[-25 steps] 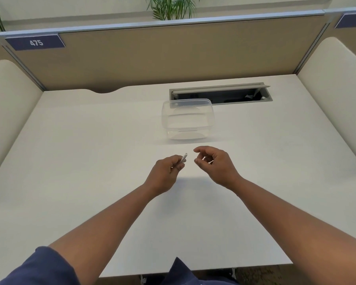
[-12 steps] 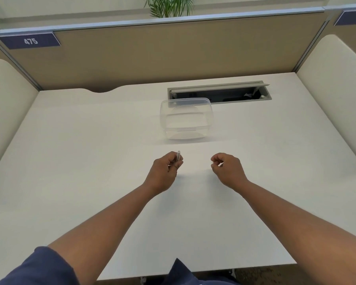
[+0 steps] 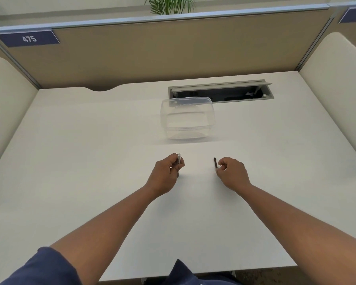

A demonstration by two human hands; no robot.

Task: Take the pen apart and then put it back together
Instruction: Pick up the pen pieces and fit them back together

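Note:
My left hand [image 3: 167, 170] grips the pale pen barrel [image 3: 178, 159], which stands nearly upright with its white open end poking above my fingers. A short dark pen part [image 3: 215, 162] lies on the white desk [image 3: 90, 161] just left of my right hand [image 3: 232, 171]. The fingertips of that hand sit beside the part's near end, loosely curled; I cannot tell whether they still touch it. The two hands are a hand's width apart above the desk's middle.
A clear plastic container [image 3: 187, 118] stands behind the hands. Beyond it is an open cable slot [image 3: 220, 92] in the desk. Partition walls [image 3: 152, 50] close the back and both sides.
My hands have pulled apart, the right one moving right and down to the desk. The dark part, earlier hidden in my right fingers, now lies on the desk beside them.

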